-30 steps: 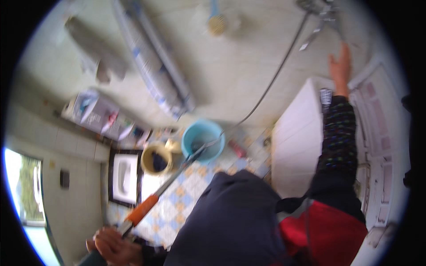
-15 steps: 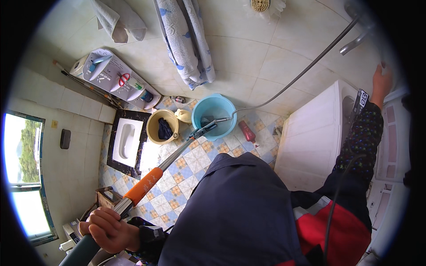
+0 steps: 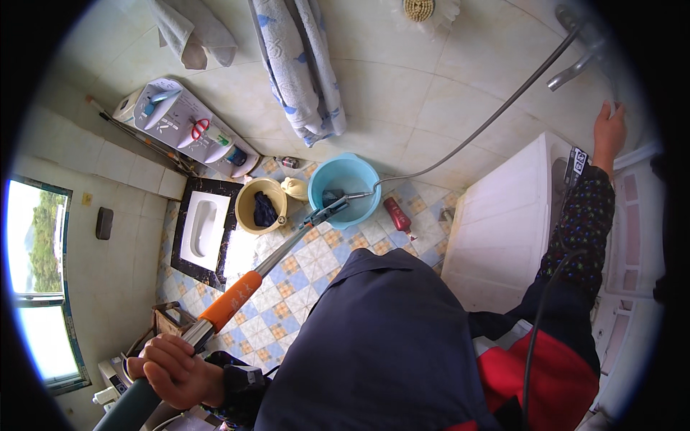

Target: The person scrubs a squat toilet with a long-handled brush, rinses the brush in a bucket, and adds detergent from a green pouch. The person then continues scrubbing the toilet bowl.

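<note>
My left hand is wrapped around the long handle of a mop with an orange sleeve and a dark green lower grip. Its metal far end slants up to the light blue basin, where a dark block lies inside. At the right, my right hand is raised to the wall faucet, fingertips about its thin grey lever; the grip is partly blurred. From the faucet a grey shower hose runs down to the basin, its end by the mop's metal part.
A beige bucket holding dark cloth stands left of the basin, near a squat toilet. A red bottle lies on the tiles. A white tub-like unit stands right; a corner shelf and hanging towels line the wall.
My right hand has shifted slightly left at the faucet lever. My left hand and the mop have barely moved; the whole view has slid a little.
</note>
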### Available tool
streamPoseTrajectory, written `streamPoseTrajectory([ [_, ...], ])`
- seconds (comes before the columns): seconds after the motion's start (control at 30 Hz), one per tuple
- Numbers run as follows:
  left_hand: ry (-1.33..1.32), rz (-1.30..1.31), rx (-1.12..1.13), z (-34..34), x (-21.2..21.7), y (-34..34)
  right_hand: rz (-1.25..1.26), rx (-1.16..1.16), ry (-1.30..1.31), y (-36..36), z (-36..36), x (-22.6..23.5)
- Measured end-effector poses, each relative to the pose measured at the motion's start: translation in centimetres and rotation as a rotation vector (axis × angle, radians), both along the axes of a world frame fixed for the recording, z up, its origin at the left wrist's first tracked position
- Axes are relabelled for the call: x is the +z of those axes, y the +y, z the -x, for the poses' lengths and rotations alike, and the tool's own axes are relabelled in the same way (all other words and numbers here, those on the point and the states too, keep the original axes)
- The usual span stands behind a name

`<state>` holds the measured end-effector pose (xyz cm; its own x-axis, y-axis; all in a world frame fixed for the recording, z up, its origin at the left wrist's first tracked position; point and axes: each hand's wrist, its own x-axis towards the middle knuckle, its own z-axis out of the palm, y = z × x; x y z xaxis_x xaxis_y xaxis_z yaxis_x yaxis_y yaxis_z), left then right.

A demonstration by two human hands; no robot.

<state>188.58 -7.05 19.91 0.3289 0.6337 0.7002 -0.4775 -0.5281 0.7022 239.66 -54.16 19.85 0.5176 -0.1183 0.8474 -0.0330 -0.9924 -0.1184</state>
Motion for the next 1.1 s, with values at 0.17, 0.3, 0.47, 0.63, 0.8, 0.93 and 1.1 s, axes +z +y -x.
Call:
streamPoseTrajectory([
  [0.17,0.036,-0.002,0.045,-0.3,-0.1,-0.8,-0.673,0.437,0.032,-2.3,-2.0,0.1],
  [0.3,0.04,-0.018,0.059,-0.8,-0.2,-1.3,-1.357,0.996,-0.005,-5.4,-5.2,-0.3],
  [0.47,0.038,-0.018,0.021,-1.2,-0.4,-1.6,-1.345,0.997,-0.042,-7.6,-8.1,-1.1],
  [0.63,0.044,-0.013,0.079,-1.4,-0.5,-1.7,-1.361,1.02,-0.05,-7.9,-9.1,-1.5],
  [0.8,0.054,-0.028,0.052,-1.4,-0.3,-1.4,-1.364,1.008,-0.077,-8.0,-9.1,-1.8],
  [0.93,0.065,-0.051,0.033,-1.1,-0.3,-1.2,-1.372,1.002,-0.086,-7.9,-8.7,-1.9],
  [1.1,0.048,-0.032,0.035,-0.9,-0.5,-1.2,-1.369,0.988,-0.085,-7.3,-8.5,-1.6],
])
